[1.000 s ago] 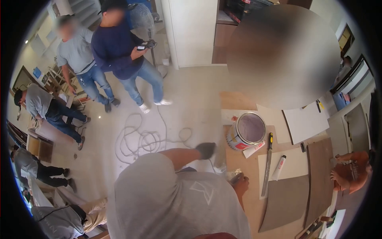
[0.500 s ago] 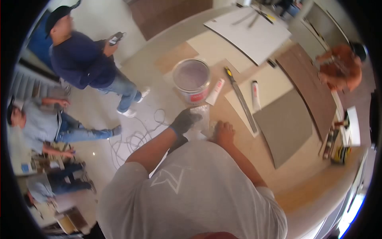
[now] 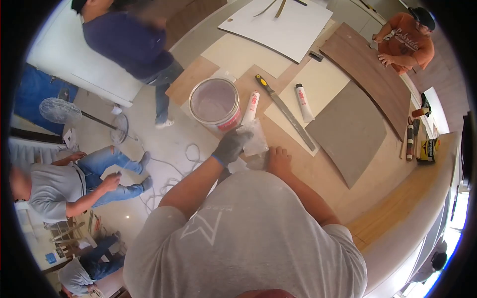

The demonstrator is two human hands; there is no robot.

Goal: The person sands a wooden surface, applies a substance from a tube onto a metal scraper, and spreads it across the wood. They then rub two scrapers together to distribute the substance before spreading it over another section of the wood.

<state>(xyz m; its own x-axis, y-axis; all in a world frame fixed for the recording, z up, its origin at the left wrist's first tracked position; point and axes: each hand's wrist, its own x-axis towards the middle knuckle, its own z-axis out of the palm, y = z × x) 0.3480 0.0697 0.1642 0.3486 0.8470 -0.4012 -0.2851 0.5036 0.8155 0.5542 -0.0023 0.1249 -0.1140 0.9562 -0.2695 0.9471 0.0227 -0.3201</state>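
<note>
Left gloved hand [image 3: 230, 147] pinches translucent sheet [image 3: 257, 137], just near side of the can [image 3: 230, 121].
Left fingers on its left edge; right hand [image 3: 279, 161] fingers together, grip unclear. Best keep sheet level, clear of can. Red print on can, left tube [image 3: 252, 106]: illegible.

The person wears a light grey shirt [image 3: 268, 238] of soft, heathered cloth. Low on the shirt's left side is a white angular emblem [image 3: 202, 227] drawn in outline, with faint small marks at its top, too blurred to read. At the shirt's two sides are loose, short grey sleeves [image 3: 158, 231]. Beyond the shirt's front, the left hand [image 3: 232, 147] wears a dark grey glove with a thin blue cuff [image 3: 217, 159]; the right hand [image 3: 280, 161] is bare.
</note>
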